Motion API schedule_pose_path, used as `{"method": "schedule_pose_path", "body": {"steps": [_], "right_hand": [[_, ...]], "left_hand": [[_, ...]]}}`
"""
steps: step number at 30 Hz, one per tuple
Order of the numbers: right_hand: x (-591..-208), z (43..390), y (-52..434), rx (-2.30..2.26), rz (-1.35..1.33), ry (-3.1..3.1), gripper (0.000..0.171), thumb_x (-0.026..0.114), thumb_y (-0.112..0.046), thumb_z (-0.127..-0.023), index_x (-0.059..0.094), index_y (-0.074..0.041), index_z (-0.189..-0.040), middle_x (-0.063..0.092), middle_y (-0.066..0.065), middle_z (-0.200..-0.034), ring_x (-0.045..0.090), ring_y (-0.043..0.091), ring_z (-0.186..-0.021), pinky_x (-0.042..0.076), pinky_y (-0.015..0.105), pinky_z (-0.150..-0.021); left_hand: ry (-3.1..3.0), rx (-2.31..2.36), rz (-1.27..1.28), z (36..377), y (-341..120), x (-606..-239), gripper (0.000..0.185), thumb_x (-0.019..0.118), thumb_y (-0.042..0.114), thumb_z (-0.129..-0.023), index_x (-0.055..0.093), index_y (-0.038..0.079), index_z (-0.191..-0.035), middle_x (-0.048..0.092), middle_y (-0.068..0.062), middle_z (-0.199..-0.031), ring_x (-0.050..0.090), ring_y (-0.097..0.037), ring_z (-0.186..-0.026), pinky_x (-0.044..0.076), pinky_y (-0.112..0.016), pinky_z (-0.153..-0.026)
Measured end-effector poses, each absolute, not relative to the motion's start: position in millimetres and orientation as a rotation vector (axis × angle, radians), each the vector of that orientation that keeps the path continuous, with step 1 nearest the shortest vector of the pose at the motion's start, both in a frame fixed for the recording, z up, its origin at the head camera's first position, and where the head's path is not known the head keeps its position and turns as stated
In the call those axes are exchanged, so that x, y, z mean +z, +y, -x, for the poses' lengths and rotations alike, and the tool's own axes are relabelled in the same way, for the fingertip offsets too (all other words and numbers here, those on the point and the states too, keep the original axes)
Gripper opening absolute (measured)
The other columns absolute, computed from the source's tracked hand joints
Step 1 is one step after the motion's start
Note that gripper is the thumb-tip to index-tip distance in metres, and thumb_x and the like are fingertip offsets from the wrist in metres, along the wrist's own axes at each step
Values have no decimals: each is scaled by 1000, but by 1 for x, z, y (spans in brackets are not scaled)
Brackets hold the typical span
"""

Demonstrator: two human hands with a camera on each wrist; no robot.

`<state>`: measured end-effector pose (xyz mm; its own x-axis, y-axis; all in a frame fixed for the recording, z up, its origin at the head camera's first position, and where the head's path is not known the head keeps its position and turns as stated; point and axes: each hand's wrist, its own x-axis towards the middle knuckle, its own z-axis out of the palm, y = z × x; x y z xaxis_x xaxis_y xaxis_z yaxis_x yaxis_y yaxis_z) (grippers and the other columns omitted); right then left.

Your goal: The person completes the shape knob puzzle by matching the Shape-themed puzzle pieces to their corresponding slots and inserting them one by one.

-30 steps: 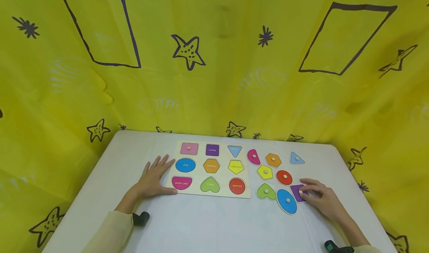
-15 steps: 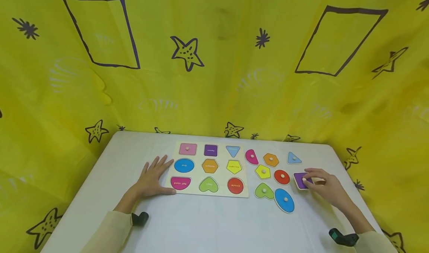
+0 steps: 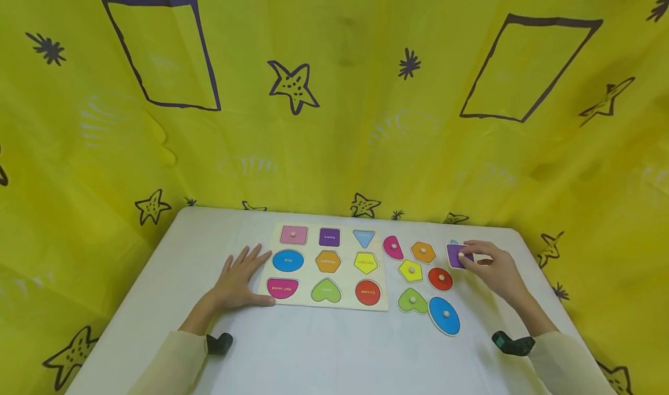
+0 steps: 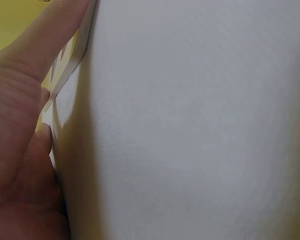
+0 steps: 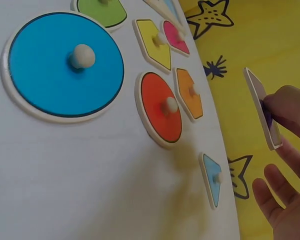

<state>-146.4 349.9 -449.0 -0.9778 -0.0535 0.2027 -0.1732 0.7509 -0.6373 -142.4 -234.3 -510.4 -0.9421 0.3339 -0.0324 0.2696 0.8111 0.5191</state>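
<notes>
blue triangle (image 3: 453, 243) mostly hidden behind the purple square (image 3: 456, 255) in the right grip (image 3: 488, 267), the square's knob covered by fingertips, board (image 3: 328, 264) labels too small to read

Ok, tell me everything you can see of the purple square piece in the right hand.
The purple square piece is a flat tile with a purple face, a pale rim and a small light knob. It looks like painted wood. The right hand pinches it by the knob, lifted clear of the table and tilted, as the right wrist view shows edge-on. In the head view it hangs over the blue triangle piece, right of the orange hexagon piece. Nothing else touches it.
</notes>
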Motion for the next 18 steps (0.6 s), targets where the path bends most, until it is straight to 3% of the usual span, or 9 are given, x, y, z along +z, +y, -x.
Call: {"method": "schedule_pose_path", "body": {"steps": [7, 14, 16, 18], "right_hand": [[-446, 165, 335, 1099, -177, -2755, 25, 73, -21, -97, 75, 1, -111, 62, 27, -133, 54, 46, -124, 46, 7, -82], [-450, 179, 322, 1125, -177, -2751, 24, 73, -18, -97, 75, 1, -112, 62, 26, -133, 54, 45, -124, 43, 4, -79], [-450, 182, 318, 1128, -160, -2768, 25, 73, -19, -98, 75, 1, -113, 61, 25, -135, 53, 45, -126, 46, 8, -82], [-449, 184, 314, 1127, -143, -2786, 27, 72, -21, -98, 74, 1, -115, 60, 26, -137, 52, 45, -128, 53, 20, -88]], "left_hand": [[2899, 786, -496, 143, -236, -517, 117, 82, 69, -66, 38, 15, -159, 23, -20, -168, 8, -48, -154, -2, -73, -118], [2879, 808, -464, 141, -232, -508, 114, 86, 61, -67, 40, 13, -159, 25, -22, -167, 9, -50, -153, -3, -74, -117], [2878, 782, -448, 141, -232, -508, 113, 86, 61, -67, 39, 14, -159, 24, -20, -168, 9, -48, -154, -2, -73, -118], [2884, 772, -451, 142, -232, -509, 113, 86, 61, -68, 39, 15, -159, 24, -20, -168, 9, -48, -154, -2, -73, -118]]}}
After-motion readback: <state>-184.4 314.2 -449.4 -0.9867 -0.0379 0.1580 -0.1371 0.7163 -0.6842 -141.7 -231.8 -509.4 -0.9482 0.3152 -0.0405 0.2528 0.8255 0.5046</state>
